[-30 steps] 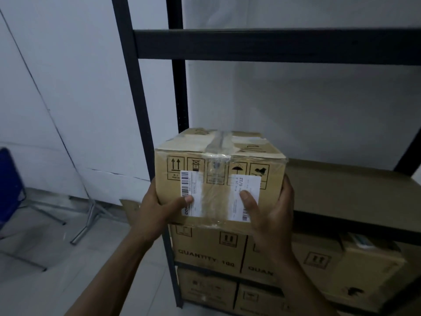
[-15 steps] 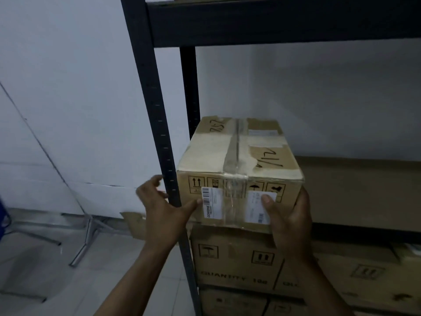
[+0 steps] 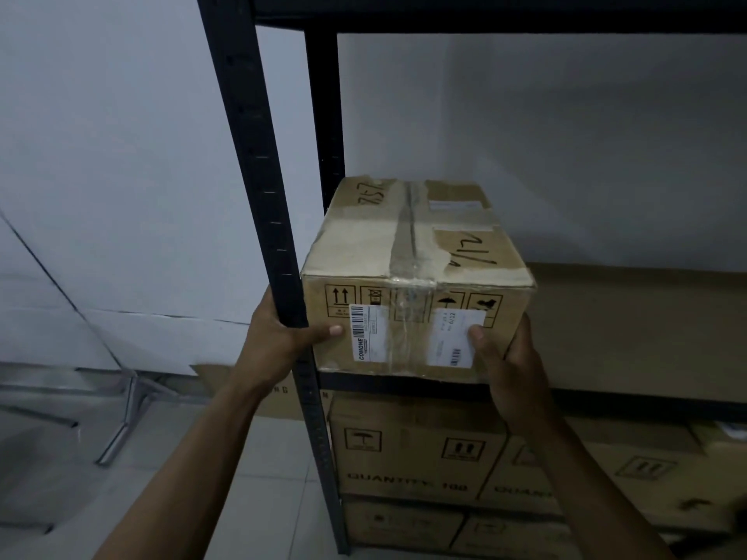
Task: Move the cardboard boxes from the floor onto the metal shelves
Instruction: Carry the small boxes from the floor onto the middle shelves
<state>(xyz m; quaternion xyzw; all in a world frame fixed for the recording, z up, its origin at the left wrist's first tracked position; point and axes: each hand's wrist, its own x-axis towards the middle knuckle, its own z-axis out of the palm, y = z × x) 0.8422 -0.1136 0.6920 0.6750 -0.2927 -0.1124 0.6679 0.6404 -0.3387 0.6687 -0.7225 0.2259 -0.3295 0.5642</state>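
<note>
**Taped box on the shelf, a hand at each front corner**

The brown cardboard box sealed with clear tape (image 3: 416, 276) sits on the brown shelf board (image 3: 630, 329) of the black metal shelf unit, at its left end, with its front face flush with or slightly past the shelf's front edge. Handwritten marks run across its top, and two white barcode labels and a row of handling symbols show on its front face.

The left hand (image 3: 279, 341) wraps around the black metal front upright (image 3: 262, 175) of the unit, fingers behind the post and thumb stretched across to press on the box's front face beside the left label. The right hand (image 3: 509, 365) cups the box's lower right front corner, thumb flat on the right label, the other fingers curled around the right side. Both hands are partly closed, well apart from each other, with the box between them.

The upright stands just in front of the box's left edge, between the left palm and the cardboard. Directly under the shelf, larger brown cardboard cartons printed with "QUANTITY 100" (image 3: 416, 450) fill the lower levels. A black metal crossbeam (image 3: 501, 14) spans overhead. Behind is a pale white wall (image 3: 525, 135); on the left, grey floor tiles (image 3: 52, 478) and a slanted silver metal leg (image 3: 121, 422)
</note>
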